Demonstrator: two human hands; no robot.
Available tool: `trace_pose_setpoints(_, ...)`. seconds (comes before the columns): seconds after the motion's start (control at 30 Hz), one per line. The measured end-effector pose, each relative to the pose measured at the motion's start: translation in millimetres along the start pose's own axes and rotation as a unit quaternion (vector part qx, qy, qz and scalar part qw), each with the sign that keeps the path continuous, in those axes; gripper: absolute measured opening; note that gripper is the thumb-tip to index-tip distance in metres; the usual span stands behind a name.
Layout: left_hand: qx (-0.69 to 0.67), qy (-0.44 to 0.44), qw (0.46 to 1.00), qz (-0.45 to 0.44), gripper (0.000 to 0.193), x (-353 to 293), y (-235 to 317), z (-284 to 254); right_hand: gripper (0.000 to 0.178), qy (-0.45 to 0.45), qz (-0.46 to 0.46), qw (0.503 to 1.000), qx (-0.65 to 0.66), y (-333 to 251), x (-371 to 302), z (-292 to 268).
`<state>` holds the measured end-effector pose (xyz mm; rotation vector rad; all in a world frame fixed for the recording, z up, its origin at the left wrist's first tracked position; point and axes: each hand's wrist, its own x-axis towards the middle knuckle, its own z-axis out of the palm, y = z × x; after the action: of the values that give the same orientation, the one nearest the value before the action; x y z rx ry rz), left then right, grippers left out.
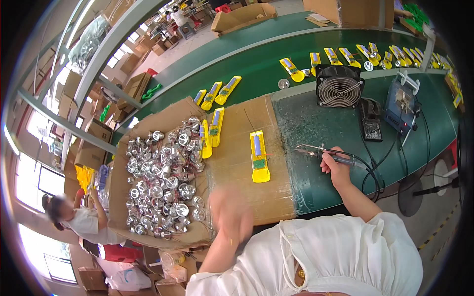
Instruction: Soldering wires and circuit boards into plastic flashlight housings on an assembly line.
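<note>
My right hand (337,167) is closed around the dark handle of a soldering iron (344,160), whose thin metal tip points left over the bench. A yellow plastic housing (260,175) lies on the cardboard sheet left of that tip. It carries a blue cylindrical battery (257,145) and a small green circuit board (259,163), with a thin dark wire rising from its far end. Between the sheet's near edge and the parts box, my left hand (230,209) is smeared by motion. Whether it holds anything does not show.
A cardboard box (117,197) full of silver reflector cups (168,182) stands at left. Two yellow housings (215,129) lean at its corner. Behind are a fan (339,86), a blue soldering unit (400,106) with trailing cables, and a green conveyor (266,74) bearing more housings.
</note>
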<state>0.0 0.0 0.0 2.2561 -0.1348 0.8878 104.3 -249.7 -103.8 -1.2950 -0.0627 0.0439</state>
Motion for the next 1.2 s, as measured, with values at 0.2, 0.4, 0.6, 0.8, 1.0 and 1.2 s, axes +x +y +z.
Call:
trace_pose_setpoints(0.2, 0.181, -0.19, 0.965, 0.008, 0.059, 0, -57, 73, 0.015, -0.008, 0.004, 1.0, -0.018, -4, -5, 4)
trace_pose_setpoints(0.4, 0.107, -0.139, 0.984, -0.021, 0.037, -9, -55, 80, 0.014, 0.016, -0.005, 0.998, -0.058, -5, -5, 10)
trace_pose_setpoints(0.6, 0.26, -0.004, 0.961, -0.096, 0.069, 12, -71, 6, 0.015, 0.013, -0.007, 0.999, -0.037, -1, 1, 0)
trace_pose_setpoints(0.8, 0.425, 0.116, 0.788, -0.431, 0.077, 60, -172, -130, 0.018, -0.012, 0.002, 0.998, -0.066, 2, 2, 9)
trace_pose_setpoints(1.0, 0.407, 0.096, 0.872, -0.255, 0.037, 22, -143, -79, 0.017, 0.007, -0.003, 0.999, -0.046, 2, -3, 6)
trace_pose_setpoints(1.2, 0.403, 0.049, 0.905, -0.127, 0.036, -17, -126, -40, 0.018, -0.024, 0.003, 0.998, -0.063, -2, -1, 8)
